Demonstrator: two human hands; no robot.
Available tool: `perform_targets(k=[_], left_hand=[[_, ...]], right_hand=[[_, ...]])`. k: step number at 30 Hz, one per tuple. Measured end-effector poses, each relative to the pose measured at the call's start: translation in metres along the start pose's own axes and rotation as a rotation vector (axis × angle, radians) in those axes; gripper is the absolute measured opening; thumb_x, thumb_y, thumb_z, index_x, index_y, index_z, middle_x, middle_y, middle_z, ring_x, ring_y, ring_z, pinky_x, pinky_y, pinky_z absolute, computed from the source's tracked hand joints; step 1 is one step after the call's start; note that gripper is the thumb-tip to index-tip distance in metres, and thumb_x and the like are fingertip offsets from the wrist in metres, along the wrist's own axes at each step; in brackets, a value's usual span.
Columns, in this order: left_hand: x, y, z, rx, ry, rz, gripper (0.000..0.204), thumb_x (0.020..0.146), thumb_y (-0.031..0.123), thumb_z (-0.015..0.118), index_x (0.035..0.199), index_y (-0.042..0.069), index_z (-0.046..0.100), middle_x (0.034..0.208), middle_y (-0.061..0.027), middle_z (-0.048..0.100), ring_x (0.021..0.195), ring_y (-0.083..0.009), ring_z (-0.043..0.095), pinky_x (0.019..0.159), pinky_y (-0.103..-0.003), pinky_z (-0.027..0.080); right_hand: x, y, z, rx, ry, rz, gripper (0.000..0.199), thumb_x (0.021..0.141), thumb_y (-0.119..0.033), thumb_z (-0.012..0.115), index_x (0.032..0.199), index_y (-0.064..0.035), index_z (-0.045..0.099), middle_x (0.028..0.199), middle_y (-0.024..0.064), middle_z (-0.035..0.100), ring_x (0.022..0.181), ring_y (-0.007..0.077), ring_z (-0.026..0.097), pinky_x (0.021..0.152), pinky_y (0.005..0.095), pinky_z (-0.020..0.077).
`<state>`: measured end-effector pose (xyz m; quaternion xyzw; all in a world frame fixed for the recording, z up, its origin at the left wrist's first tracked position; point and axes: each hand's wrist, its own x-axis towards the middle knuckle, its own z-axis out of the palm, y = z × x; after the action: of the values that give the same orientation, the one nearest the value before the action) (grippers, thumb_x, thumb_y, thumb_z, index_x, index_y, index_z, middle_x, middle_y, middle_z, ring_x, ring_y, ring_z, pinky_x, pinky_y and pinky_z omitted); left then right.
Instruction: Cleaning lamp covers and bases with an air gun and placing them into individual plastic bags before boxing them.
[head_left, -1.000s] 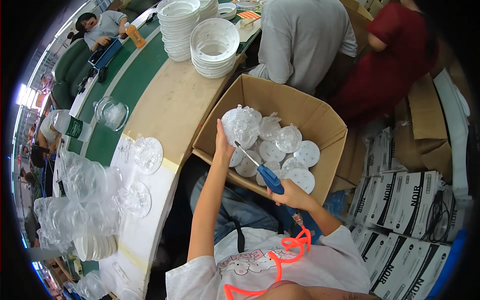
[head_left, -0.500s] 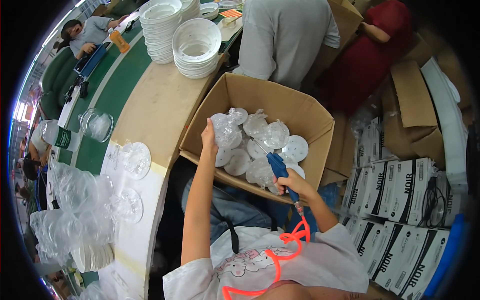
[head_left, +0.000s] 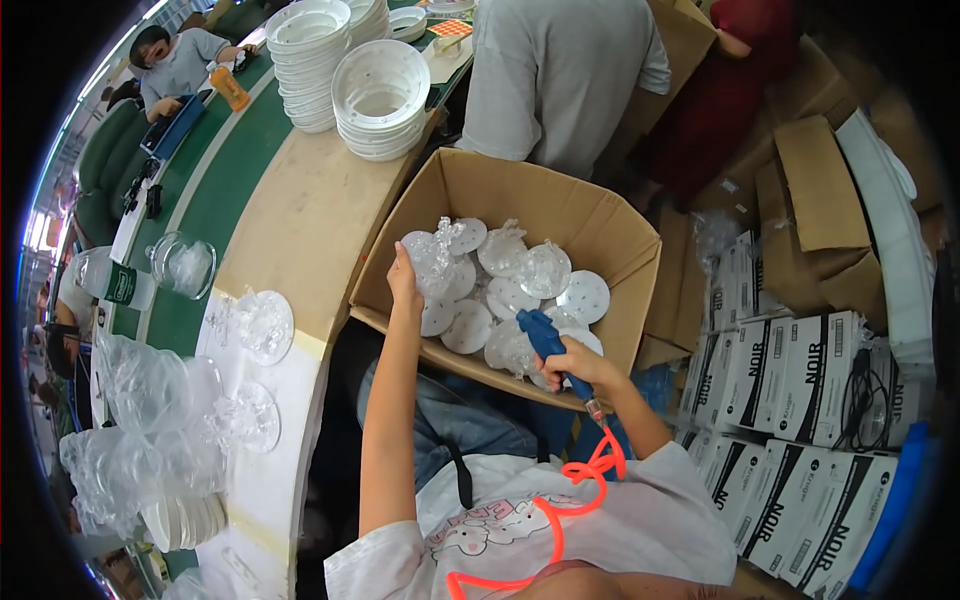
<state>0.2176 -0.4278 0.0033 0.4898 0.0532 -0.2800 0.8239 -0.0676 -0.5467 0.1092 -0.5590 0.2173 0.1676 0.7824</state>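
My left hand (head_left: 405, 283) holds a clear round plastic part (head_left: 430, 255) in a thin bag, just over the near left corner of an open cardboard box (head_left: 520, 195). Inside the box lie several more round clear and white discs (head_left: 530, 285). My right hand (head_left: 582, 367) grips a blue air blow gun (head_left: 548, 343) by its handle, nozzle pointing into the box. An orange coiled hose (head_left: 575, 490) runs from the gun down across my white shirt.
A curved bench (head_left: 300, 230) at my left carries clear plastic covers (head_left: 262, 322), stacked white rings (head_left: 380, 90) and a green conveyor strip (head_left: 215, 200). Two people (head_left: 570, 70) stand behind the box. Printed white cartons (head_left: 800, 400) and brown boxes (head_left: 830, 220) crowd the right.
The view has shifted, so the box sits higher and more central. My left hand with the bagged part has come lower, to the box's near left corner. The blow gun now points into the box.
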Motion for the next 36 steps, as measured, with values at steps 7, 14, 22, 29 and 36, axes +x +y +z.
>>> perform_targets(k=[7,14,22,29,36], left_hand=[[0.003,-0.003,0.002,0.064,0.036,0.003,0.048,0.086,0.043,0.047,0.1,-0.002,0.058,0.092,-0.0066,0.061,0.081,-0.0159,0.058,0.074,-0.028,0.046],[0.01,-0.004,-0.007,0.028,0.119,-0.084,0.044,0.09,0.04,0.038,0.104,0.002,0.054,0.097,-0.0099,0.06,0.083,-0.0242,0.06,0.074,-0.038,0.049],[0.011,0.0,-0.014,0.038,-0.114,-0.137,0.052,0.092,0.042,0.029,0.118,-0.001,0.043,0.112,-0.013,0.053,0.1,-0.0285,0.053,0.085,-0.043,0.044],[0.005,0.008,-0.009,0.03,-0.06,-0.087,0.052,0.092,0.041,0.03,0.119,-0.001,0.041,0.113,-0.0139,0.052,0.101,-0.0289,0.053,0.085,-0.042,0.044],[-0.007,0.011,0.012,0.014,0.03,-0.091,0.054,0.093,0.041,0.02,0.117,-0.001,0.043,0.11,-0.014,0.054,0.098,-0.0298,0.054,0.086,-0.043,0.044]], right_hand=[[0.002,0.006,-0.003,0.063,-0.02,0.008,0.017,0.067,-0.011,0.051,0.077,0.0026,0.05,0.054,0.0065,0.048,0.047,0.0148,0.049,0.047,0.0279,0.0437],[-0.006,-0.007,0.008,0.068,-0.042,-0.021,0.018,0.067,-0.013,0.052,0.078,0.0007,0.049,0.054,0.0049,0.048,0.048,0.012,0.048,0.048,0.0237,0.0398],[-0.014,0.003,0.022,-0.186,-0.068,-0.13,0.013,0.07,-0.014,0.051,0.07,-0.0006,0.05,0.053,0.0059,0.051,0.045,0.0125,0.05,0.047,0.0247,0.0402],[-0.021,0.006,0.009,-0.18,-0.017,-0.065,0.012,0.069,-0.014,0.05,0.068,-0.0016,0.048,0.053,0.0052,0.05,0.046,0.0114,0.049,0.047,0.0249,0.0407],[-0.03,0.001,0.004,0.015,0.018,-0.043,0.015,0.069,-0.015,0.053,0.07,-0.0004,0.05,0.051,0.0051,0.049,0.045,0.0123,0.05,0.045,0.0256,0.04]])
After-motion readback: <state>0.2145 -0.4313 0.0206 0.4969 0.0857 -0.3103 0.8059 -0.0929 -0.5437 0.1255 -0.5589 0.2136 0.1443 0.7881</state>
